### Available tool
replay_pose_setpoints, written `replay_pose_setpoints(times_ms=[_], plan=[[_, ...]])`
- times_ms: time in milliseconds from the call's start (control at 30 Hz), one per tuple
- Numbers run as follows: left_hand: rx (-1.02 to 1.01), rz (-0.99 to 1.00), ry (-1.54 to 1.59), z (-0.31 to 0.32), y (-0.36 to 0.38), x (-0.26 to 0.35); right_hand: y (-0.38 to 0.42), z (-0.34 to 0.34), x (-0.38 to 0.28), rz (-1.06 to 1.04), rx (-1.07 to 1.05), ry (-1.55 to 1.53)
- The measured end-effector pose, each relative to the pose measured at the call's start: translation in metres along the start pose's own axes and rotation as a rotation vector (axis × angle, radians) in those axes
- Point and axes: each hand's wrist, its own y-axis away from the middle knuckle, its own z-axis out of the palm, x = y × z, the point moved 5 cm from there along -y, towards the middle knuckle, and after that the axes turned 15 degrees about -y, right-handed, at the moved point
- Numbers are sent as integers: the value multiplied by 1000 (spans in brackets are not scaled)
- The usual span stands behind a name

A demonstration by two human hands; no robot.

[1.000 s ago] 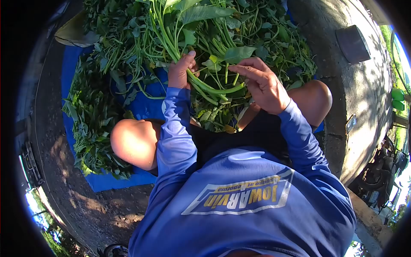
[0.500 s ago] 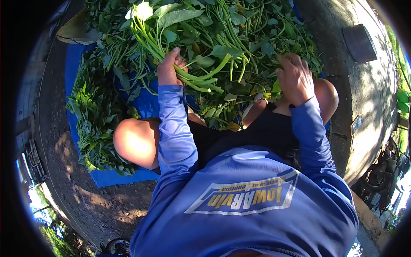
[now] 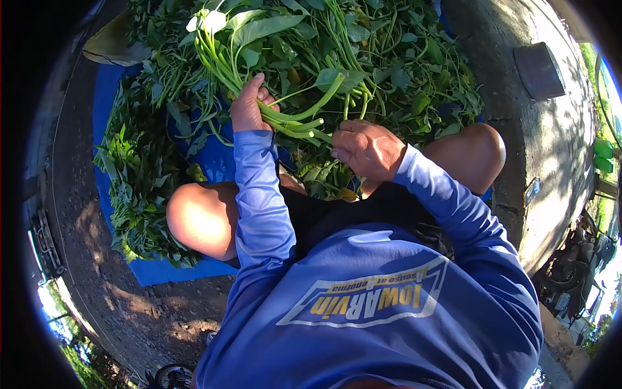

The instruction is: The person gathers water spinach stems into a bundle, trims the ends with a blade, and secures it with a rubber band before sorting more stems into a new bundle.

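Observation:
My left hand [image 3: 250,107] is wrapped round a bunch of water spinach [image 3: 223,65], its leafy tops pointing away from me. The thick cut stems [image 3: 295,121] stick out to the right of that hand at uneven lengths. At the lower stem ends is my right hand [image 3: 369,149], its fingers curled and pinched at the tip of one stem; the exact grip is partly hidden. Beyond both hands spreads a big heap of loose greens [image 3: 402,65], with some long stems lying on it toward me.
A second pile of leafy greens [image 3: 139,194] lies to the left on a blue tarp [image 3: 165,272]. My bare knees [image 3: 201,220] flank the work area. On the concrete ledge [image 3: 551,162] at right stands a dark round container [image 3: 540,70]. A motorcycle [image 3: 570,266] is farther right.
My right hand has come from the heap near my right knee leftward to the stem ends, and its fingers have closed. The left hand keeps its hold on the bunch.

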Motion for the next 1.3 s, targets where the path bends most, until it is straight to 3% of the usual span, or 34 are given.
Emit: replay_pose_setpoints(times_ms=[67, 167, 233, 300, 367, 433, 533, 633, 767, 833, 867, 1000, 1133, 1200, 1300], plan=[[60, 46, 46, -13, -5, 10, 18, 0, -9, -3, -126, 73], [94, 88, 71, -26, -4, 24, 29, -39, 59, 539, -273, 389], [75, 105, 41, -22, 0, 33, 31, -90, 64, 511, 298, 886], [55, 97, 9, -10, 3, 31, -8, -115, 102, 326, 485, 390], [50, 96, -50, 1, 2, 23, -49, -110, 139, 397, 507, -117], [37, 71, -90, 13, 7, 14, -85, -91, 190, 581, 395, 17], [73, 77, -188, 11, 6, -3, -117, -69, 237, 540, 509, 46], [85, 83, -163, 8, 9, -6, -120, -78, 250, 506, 475, -74], [102, 82, -156, 2, -2, -11, -114, -90, 261, 628, 402, -592], [89, 79, -171, 3, -3, -11, -100, -98, 248, 717, 365, -866], [84, 78, -178, 4, -3, -13, -97, -104, 240, 668, 375, -853], [43, 132, -180, 6, -14, -15, -87, -145, 193, 374, 587, -749], [100, 268, -301, 1, -23, -16, -62, -197, 117, 138, 559, -1082], [42, 213, -238, 4, -24, -22, -43, -218, 78, -14, 544, -1279], [26, 172, -285, 4, -28, -26, -43, -213, 97, 55, 539, -1384]])
